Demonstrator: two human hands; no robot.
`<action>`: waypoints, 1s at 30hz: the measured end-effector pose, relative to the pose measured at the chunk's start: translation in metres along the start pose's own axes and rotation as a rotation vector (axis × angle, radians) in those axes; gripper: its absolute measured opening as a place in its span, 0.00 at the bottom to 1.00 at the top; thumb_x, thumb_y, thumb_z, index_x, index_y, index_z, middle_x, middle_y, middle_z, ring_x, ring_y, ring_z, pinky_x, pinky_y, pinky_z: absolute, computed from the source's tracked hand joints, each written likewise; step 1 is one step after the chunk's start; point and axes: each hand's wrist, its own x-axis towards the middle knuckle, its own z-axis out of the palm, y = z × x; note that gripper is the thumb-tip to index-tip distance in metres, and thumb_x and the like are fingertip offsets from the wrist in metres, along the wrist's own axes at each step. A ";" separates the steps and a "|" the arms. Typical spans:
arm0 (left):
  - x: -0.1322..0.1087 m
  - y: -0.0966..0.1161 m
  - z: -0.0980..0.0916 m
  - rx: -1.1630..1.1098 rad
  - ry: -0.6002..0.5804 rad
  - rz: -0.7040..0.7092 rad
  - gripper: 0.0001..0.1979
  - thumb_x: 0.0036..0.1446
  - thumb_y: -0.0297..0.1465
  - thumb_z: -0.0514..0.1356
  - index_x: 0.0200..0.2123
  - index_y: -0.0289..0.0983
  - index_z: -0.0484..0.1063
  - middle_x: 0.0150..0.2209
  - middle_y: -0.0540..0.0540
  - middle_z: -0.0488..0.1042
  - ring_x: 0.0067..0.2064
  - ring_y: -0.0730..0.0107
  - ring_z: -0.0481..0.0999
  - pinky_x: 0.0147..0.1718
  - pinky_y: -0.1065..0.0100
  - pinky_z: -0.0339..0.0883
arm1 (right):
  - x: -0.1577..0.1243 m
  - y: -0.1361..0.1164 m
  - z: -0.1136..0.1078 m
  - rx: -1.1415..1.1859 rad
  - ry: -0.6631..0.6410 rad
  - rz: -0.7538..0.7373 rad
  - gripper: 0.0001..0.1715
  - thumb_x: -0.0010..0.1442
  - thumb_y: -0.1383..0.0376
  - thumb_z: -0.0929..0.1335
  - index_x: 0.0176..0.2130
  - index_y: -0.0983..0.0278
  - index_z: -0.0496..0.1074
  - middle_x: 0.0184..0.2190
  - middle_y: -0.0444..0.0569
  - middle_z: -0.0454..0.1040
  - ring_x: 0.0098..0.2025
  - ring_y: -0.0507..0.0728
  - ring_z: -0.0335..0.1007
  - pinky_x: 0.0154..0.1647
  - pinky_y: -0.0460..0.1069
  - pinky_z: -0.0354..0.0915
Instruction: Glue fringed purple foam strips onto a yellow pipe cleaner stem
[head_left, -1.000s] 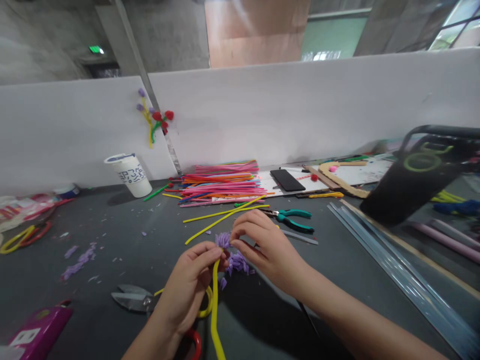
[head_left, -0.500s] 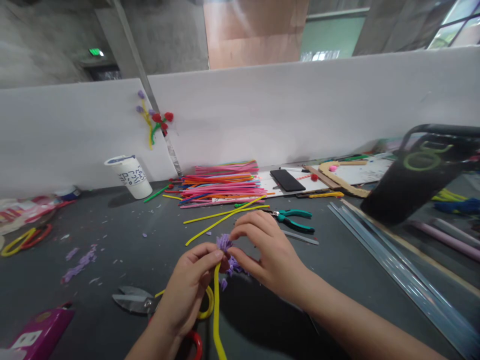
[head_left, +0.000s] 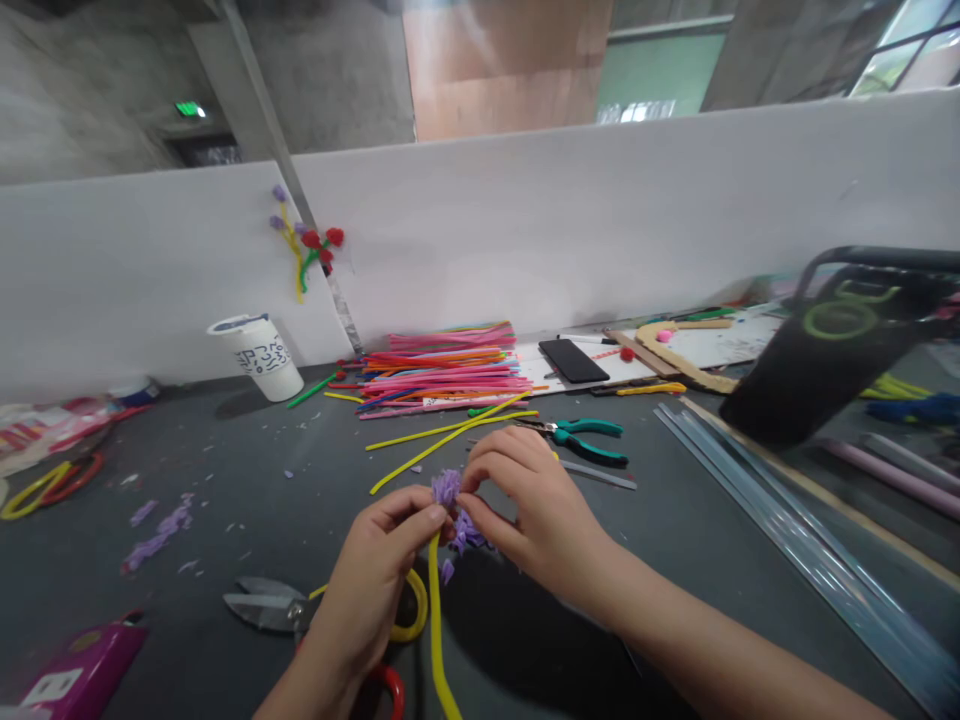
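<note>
My left hand (head_left: 394,545) is closed, thumb and fingers pinching a purple flower (head_left: 446,486) at its base, where a yellow stem (head_left: 436,625) hangs down toward me. The flower head is a tuft of small purple strips. From the right, my right hand (head_left: 525,495) pinches the edge of the tuft between thumb and forefinger; the exact grip is partly hidden. Loose purple pieces (head_left: 469,533) lie on the table just beneath the hands. Under my left wrist rests a pair of cutting shears (head_left: 266,605) with yellow and red handles.
Teal-handled pliers (head_left: 589,440) and yellow strips (head_left: 442,445) lie beyond my hands, before a pile of coloured stems (head_left: 446,370). A white cup (head_left: 266,360), a phone (head_left: 574,361), a black tumbler (head_left: 825,365) and clear strips (head_left: 787,540) stand or lie around. A magenta tool (head_left: 82,670) is at lower left.
My right hand's fingertips have shifted slightly down along the purple tuft, and its fingers have closed together a little. My left hand keeps its hold on the flower.
</note>
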 end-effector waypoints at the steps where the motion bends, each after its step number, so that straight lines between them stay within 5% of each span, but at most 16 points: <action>1: 0.001 0.000 0.000 0.012 -0.002 0.014 0.08 0.52 0.30 0.61 0.22 0.36 0.72 0.24 0.50 0.69 0.30 0.72 0.65 0.33 0.72 0.58 | 0.000 0.000 0.000 -0.001 0.005 -0.002 0.04 0.57 0.71 0.67 0.30 0.64 0.68 0.31 0.49 0.71 0.37 0.57 0.63 0.40 0.52 0.58; 6: 0.002 0.000 -0.003 0.048 0.047 0.105 0.07 0.51 0.31 0.62 0.22 0.36 0.74 0.24 0.50 0.70 0.30 0.70 0.66 0.33 0.71 0.60 | -0.001 -0.003 -0.005 0.111 0.079 0.026 0.03 0.57 0.70 0.68 0.33 0.63 0.69 0.35 0.49 0.71 0.40 0.57 0.64 0.42 0.52 0.59; 9: -0.002 0.002 -0.003 0.126 0.115 0.316 0.05 0.51 0.29 0.63 0.24 0.39 0.76 0.26 0.49 0.72 0.32 0.68 0.69 0.35 0.70 0.61 | 0.000 -0.010 -0.012 0.286 0.171 0.116 0.03 0.55 0.70 0.66 0.30 0.63 0.69 0.32 0.47 0.69 0.37 0.55 0.64 0.39 0.50 0.59; 15: -0.018 0.002 0.001 0.296 0.346 0.767 0.05 0.49 0.29 0.65 0.26 0.45 0.79 0.29 0.49 0.74 0.32 0.66 0.71 0.31 0.69 0.62 | 0.005 -0.025 -0.019 0.929 -0.173 0.620 0.09 0.51 0.62 0.68 0.25 0.64 0.69 0.22 0.41 0.64 0.27 0.51 0.58 0.29 0.46 0.55; 22: -0.021 -0.008 -0.005 0.431 0.304 0.925 0.07 0.54 0.31 0.61 0.33 0.49 0.79 0.32 0.48 0.73 0.33 0.66 0.70 0.30 0.67 0.62 | 0.004 -0.037 -0.022 1.138 -0.233 0.790 0.17 0.42 0.56 0.73 0.22 0.66 0.68 0.19 0.39 0.63 0.24 0.49 0.53 0.27 0.45 0.50; 30: -0.022 -0.009 -0.005 0.474 0.362 0.933 0.05 0.52 0.32 0.62 0.30 0.46 0.80 0.30 0.45 0.74 0.32 0.62 0.72 0.30 0.64 0.66 | 0.002 -0.035 -0.022 1.125 -0.268 0.847 0.09 0.44 0.63 0.71 0.22 0.66 0.69 0.19 0.40 0.63 0.24 0.48 0.56 0.25 0.44 0.52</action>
